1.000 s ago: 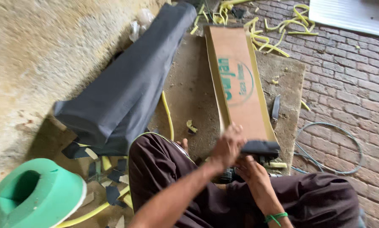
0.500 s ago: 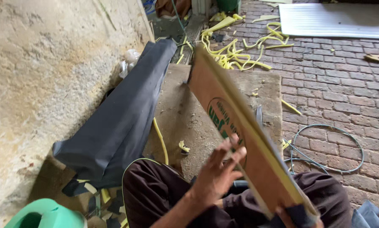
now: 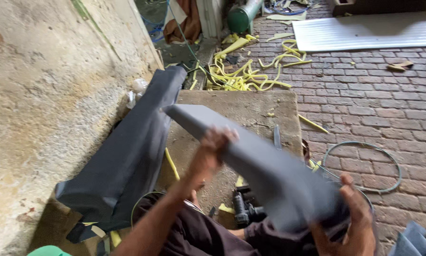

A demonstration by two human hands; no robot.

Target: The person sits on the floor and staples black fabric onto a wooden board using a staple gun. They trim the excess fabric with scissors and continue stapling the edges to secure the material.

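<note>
Panel (image 3: 260, 166), long, flat and grey, was up off the ground and tilted, its far end raised toward the wall (image 3: 47, 95) and its near end low by the person's lap. Left hand (image 3: 213, 149) gripped it at the middle, fingers curled over the upper edge. Right hand (image 3: 355, 223) clasped the near end, thumb on top, fingers tucked out of sight beneath. Both hands were blurred, the panel too.

Under the panel lay a worn board (image 3: 241, 114) on the brick floor (image 3: 364, 95). A black fabric roll (image 3: 132, 151) rested beside the board, along the foot of the wall. A small black tool (image 3: 246, 211) sat just below the panel, near the person's knees; its kind could not be told. A thin wire hoop (image 3: 364, 166) lay on the bricks to the right of the panel. Yellow foam strips (image 3: 243, 71) were scattered beyond the board's far end, and one strip (image 3: 171, 163) lay between roll and board. Farther off, a corrugated sheet (image 3: 364, 33) lay flat on the bricks, and a green cylinder (image 3: 243, 16) lay near the doorway. A green ring (image 3: 47, 250) just showed at the bottom left corner.
</note>
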